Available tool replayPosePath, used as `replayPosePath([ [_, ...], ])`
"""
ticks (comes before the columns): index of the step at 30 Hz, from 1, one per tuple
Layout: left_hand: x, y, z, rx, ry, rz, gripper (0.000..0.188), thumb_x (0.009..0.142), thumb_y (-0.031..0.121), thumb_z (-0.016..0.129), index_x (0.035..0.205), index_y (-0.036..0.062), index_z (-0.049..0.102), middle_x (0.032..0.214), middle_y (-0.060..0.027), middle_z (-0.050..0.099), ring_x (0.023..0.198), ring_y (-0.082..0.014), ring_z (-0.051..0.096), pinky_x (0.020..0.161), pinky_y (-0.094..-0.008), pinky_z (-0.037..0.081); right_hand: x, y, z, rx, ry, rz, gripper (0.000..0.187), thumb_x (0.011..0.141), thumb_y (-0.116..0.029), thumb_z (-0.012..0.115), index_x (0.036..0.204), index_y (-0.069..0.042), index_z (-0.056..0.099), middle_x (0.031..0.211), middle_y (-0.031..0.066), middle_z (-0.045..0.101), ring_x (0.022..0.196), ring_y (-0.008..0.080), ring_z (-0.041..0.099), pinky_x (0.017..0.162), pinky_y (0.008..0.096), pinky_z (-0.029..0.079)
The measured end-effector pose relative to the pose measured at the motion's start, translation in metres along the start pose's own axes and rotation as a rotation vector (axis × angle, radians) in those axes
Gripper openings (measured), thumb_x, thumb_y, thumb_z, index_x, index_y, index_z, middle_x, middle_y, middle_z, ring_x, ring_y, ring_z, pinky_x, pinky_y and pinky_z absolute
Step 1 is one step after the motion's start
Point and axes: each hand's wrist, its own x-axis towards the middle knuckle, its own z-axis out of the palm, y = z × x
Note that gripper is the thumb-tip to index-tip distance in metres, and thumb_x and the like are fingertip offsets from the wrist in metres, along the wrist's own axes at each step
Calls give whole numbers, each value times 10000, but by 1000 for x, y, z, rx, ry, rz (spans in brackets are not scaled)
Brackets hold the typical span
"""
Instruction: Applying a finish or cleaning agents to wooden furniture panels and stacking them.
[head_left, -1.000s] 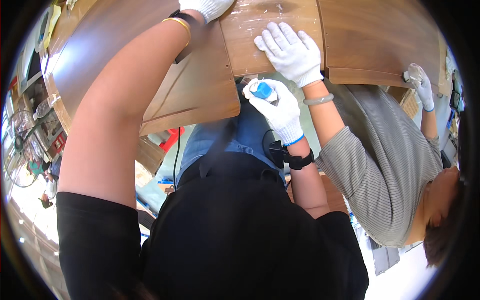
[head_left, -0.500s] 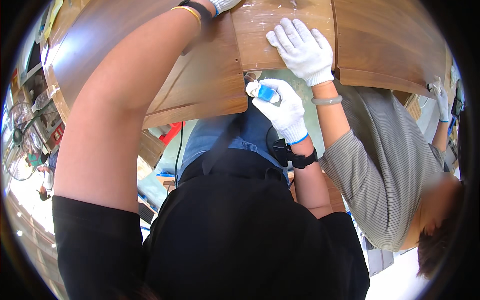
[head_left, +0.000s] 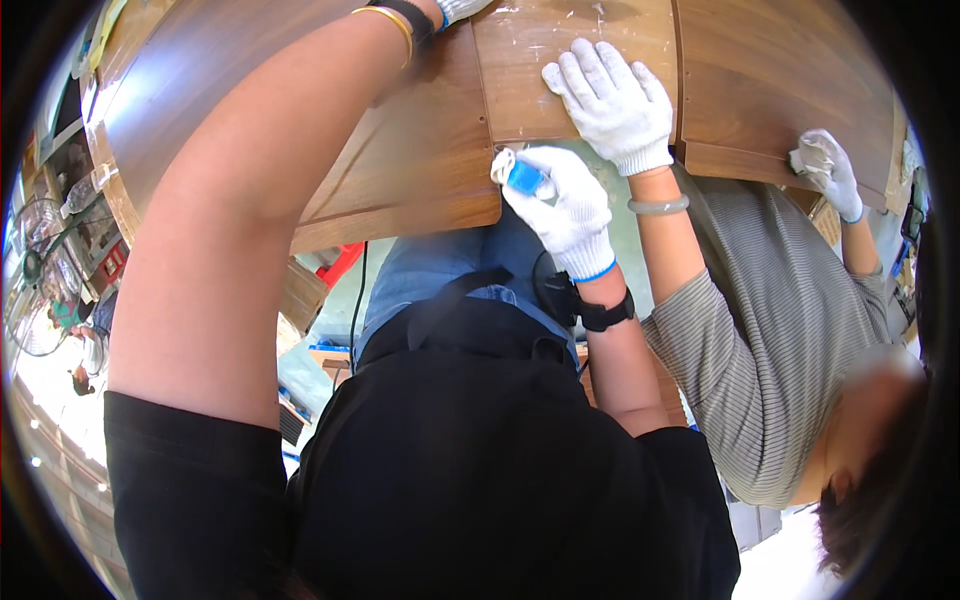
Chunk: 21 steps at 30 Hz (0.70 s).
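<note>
Head view: gloved right hand (head_left: 574,205) curls around a blue item (head_left: 523,179); left hand (head_left: 461,8), mostly cropped, grip can't be told; clear bottle (head_left: 79,197) far left, contents indistinct.

Your right glove (head_left: 575,215) is matt knitted cloth, the blue piece (head_left: 524,177) in it smooth; the wood panel (head_left: 190,80) at upper left looks glossy, your jeans (head_left: 395,275) matt denim, your shirt (head_left: 480,450) dull black cloth.

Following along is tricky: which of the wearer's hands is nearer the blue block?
Right. The right hand grips the blue block; the left hand is farther, up and left of it, cut off by the picture's top edge.
</note>
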Motion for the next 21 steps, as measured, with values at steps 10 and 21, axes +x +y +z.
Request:
replayPosePath([
  [10, 7, 6, 3, -25, -37, -14, 294, 866, 242, 575, 1119, 104, 632, 1111, -159, 642, 1107, -364, 578, 1051, -622, 361, 13, 5, -2, -63, -33, -35, 306, 795, -144, 776, 1075, -70, 679, 1026, 91, 691, 913, 216, 675, 821, 326, 535],
  [21, 5, 8, 11, -24, -87, -26, 337, 872, 258, 567, 1170, 110, 619, 1126, -157, 644, 1118, -367, 578, 1044, -626, 358, 50, 14, 9, -206, 95, -153, 250, 818, -217, 724, 1050, -129, 698, 990, 58, 697, 893, 228, 667, 741, 329, 520],
])
